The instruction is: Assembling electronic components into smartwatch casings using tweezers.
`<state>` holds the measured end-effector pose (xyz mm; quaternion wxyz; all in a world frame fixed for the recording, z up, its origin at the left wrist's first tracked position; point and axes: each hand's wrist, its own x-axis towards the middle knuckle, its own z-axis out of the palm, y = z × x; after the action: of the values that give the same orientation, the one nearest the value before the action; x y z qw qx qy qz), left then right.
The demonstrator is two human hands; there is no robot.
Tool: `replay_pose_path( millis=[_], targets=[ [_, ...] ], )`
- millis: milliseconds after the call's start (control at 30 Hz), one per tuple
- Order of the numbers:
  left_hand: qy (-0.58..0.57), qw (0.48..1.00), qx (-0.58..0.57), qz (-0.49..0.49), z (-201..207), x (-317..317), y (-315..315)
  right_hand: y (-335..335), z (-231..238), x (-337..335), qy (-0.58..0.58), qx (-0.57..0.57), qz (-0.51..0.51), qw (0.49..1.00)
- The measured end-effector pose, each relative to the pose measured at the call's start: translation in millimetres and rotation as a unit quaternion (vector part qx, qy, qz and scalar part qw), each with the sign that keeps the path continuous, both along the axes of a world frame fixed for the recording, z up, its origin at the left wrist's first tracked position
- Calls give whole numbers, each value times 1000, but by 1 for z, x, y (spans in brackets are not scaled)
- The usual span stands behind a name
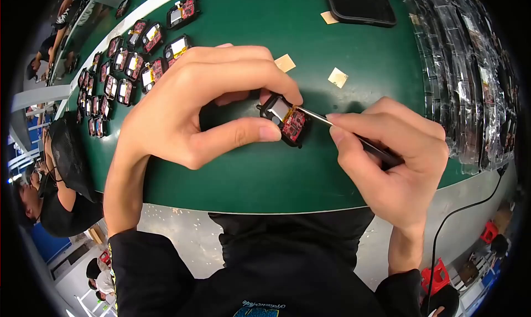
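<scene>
Between the thumb and fingers of my left hand (204, 101) sits a small open electronic device (295, 128), a black case with a red circuit board, a silvery battery-like block and yellow tape. It is tilted, just above or on the green table; I cannot tell which. My right hand (395, 151) is closed round the dark handle of a thin metal-shafted tool (362, 140), whose kind does not show clearly. The tool's tip meets the device near the yellow tape, beside my left index fingertip.
Many similar open devices (133, 64) stand in rows at the back left of the green table (249, 184). Stacked clear plastic trays (459, 79) fill the right side. A black pad-like object (362, 4) lies at the back, with small tan squares (338, 77) nearby. Other people sit at the left.
</scene>
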<state>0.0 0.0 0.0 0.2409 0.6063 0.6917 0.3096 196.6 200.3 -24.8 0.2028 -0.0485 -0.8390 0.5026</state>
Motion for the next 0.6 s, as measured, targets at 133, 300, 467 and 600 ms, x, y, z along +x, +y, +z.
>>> replay_pose_path(
  millis=[133,300,467,600],
  targets=[
    [5,998,57,-20,-6,-1,2,2,1,0,-2,20,0,1000],
    [14,998,62,-18,-4,0,2,2,-2,1,19,24,7,1000],
    [-5,1000,26,-2,1,1,0,7,4,6,16,56,8,998],
    [46,999,20,10,4,7,-3,3,1,4,49,28,-39,998]
  ],
)
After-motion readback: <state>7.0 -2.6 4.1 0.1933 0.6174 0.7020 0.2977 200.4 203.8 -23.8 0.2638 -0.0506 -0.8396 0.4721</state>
